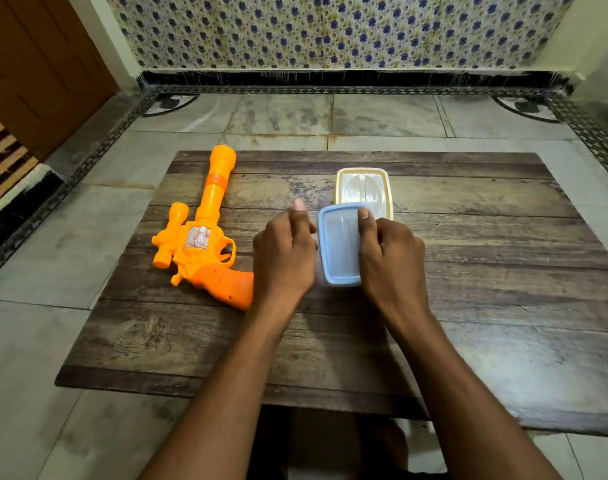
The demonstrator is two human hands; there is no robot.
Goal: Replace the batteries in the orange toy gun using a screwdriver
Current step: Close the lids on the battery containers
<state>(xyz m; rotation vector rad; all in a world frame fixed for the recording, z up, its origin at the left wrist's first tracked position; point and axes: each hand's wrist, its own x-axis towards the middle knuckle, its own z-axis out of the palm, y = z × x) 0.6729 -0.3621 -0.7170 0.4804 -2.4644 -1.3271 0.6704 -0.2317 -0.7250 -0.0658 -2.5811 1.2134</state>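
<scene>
An orange toy gun (200,233) lies flat on the left part of a low wooden table (468,306), barrel pointing away from me. A small container with a blue lid (338,245) sits at the table's middle. My left hand (283,258) grips the container's left side, with one fingertip raised. My right hand (390,258) holds its right side, thumb lying on top of the blue lid. The container's contents are hidden under the lid. No screwdriver or batteries are visible.
A second container with a cream rim and clear lid (363,192) stands just behind the blue one. The table rests on a tiled floor (53,237). A patterned wall (330,29) runs across the back, and a wooden door (36,64) is at far left.
</scene>
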